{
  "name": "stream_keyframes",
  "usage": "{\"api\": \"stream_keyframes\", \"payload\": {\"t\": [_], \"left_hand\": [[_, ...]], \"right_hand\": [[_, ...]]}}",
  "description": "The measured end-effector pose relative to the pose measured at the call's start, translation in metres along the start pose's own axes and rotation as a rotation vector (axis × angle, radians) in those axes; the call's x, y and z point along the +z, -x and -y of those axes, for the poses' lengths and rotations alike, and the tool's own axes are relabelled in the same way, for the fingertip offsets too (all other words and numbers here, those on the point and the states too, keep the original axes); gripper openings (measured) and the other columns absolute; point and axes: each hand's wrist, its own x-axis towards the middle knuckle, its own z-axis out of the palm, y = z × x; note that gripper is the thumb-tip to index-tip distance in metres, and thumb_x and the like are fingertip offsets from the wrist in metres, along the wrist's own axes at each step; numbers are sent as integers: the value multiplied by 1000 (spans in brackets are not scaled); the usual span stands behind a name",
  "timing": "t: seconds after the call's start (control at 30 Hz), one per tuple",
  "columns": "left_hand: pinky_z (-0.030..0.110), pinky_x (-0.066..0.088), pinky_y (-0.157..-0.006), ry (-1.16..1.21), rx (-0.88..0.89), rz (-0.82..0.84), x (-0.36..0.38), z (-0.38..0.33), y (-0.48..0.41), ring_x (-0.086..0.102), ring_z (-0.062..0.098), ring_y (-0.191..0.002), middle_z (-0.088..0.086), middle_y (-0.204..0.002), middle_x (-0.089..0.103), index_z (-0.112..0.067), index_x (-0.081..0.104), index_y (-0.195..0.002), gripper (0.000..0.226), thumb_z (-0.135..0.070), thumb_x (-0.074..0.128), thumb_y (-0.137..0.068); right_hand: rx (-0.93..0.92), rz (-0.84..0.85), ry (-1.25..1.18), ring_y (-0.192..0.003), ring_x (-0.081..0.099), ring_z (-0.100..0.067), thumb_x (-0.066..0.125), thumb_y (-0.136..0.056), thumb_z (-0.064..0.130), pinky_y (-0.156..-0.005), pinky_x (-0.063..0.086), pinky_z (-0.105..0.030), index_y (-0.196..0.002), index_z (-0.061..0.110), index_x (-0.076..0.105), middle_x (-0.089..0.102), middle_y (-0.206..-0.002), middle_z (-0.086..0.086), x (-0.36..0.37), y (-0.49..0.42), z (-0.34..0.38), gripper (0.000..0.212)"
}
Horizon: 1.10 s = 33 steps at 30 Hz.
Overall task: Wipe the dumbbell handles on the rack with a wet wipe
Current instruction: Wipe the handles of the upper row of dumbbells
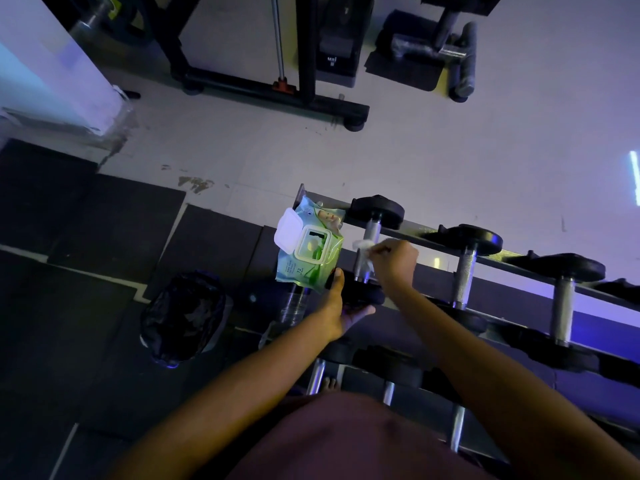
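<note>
Your right hand [394, 261] sits just right of the frame's center, fingers bunched together and pinching a crumpled white wet wipe [364, 252] against the knurled metal handle [373, 232] of the first dumbbell [377, 211], the leftmost one on the top tier of the rack [415, 233]. The wipe is on the middle of that handle, between the far plate and the near plate. Your left hand [341, 306], just below center, cups the near plate of the same dumbbell: the thumb stands up along the plate's left edge, and the fingers curl beneath it, with their tips showing on the right. Just left of the dumbbell, at the rack's left end, lies a green pack of wipes [310, 247] with its white flip lid open, touching or nearly touching your left thumb; you cannot tell which. Two more dumbbells rest to the right on the same tier, the second dumbbell [464, 278] near your right wrist and the third dumbbell [562, 306] toward the right edge. More dumbbells sit on the tier below, at lower center. At lower left, a bin with a black liner [185, 317] stands on dark floor mats [86, 237]. A black machine frame [242, 88] crosses the pale floor at the top.
</note>
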Motion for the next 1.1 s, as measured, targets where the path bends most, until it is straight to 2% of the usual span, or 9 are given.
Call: {"api": "stream_keyframes", "payload": {"t": [0.1,0.2,0.3,0.4,0.5,0.63,0.8,0.9,1.1], "left_hand": [[51,48,-92,-22,16,14,-3,-1,-1,51,43,-121,17,-124,57,-10,51,-120,42,-45,46,-97],[53,43,-101,-59,29,-10,-7,-5,0,50,40,-126,17,-137,52,-8,46,-133,48,-39,52,-97],[49,51,-90,-96,48,-32,-11,-10,6,59,40,-108,15,-117,59,-8,50,-126,38,-32,55,-97],[41,60,-57,-203,103,-88,-21,-14,7,61,28,-73,16,-110,61,-11,55,-111,28,-26,67,-90],[31,56,-44,-338,110,-115,-28,-14,12,54,20,-70,14,-100,59,-9,58,-98,18,-12,71,-86],[24,54,-50,-543,114,-28,-28,-13,33,49,14,-62,9,-74,53,-10,54,-78,18,-1,58,-92],[22,50,-58,-637,152,33,-28,-9,47,48,13,-59,6,-70,54,-13,54,-77,21,0,54,-93],[16,45,-47,-653,176,50,-25,-2,54,45,13,-57,5,-68,53,-12,56,-77,21,1,50,-93],[26,47,-63,-712,160,60,-32,21,65,52,17,-60,7,-73,57,-10,55,-76,21,-3,50,-94]], "right_hand": [[35,-40,15,-70,65,-22,63,-80,3,-60,49,-29,-79,5,75,71,-76,-13,-1,-33,22,12],[38,-12,65,-67,60,-20,59,-78,-1,-57,41,-23,-76,6,73,71,-78,-11,0,-44,26,16],[52,39,100,-71,66,-26,59,-75,0,-60,52,-29,-71,5,73,71,-74,-13,2,-22,11,16],[25,113,154,-77,67,-24,68,-74,3,-71,55,-30,-74,4,76,73,-76,-13,4,13,-7,8],[56,77,133,-80,66,-23,70,-74,3,-70,50,-25,-77,4,77,73,-80,-12,0,35,-10,8],[118,-24,36,-76,64,-19,69,-75,3,-54,40,-15,-80,4,78,73,-79,-12,-8,47,6,10],[170,-108,-191,-68,59,-12,77,-70,3,-54,41,-13,-77,5,76,70,-75,-7,-15,77,10,7],[226,-153,-333,-67,59,-14,80,-66,4,-59,47,-20,-74,11,74,67,-72,-4,-21,92,-2,12],[258,-177,-461,-71,63,-19,83,-68,9,-64,56,-33,-76,16,72,70,-78,-7,-45,105,-37,16]]}}
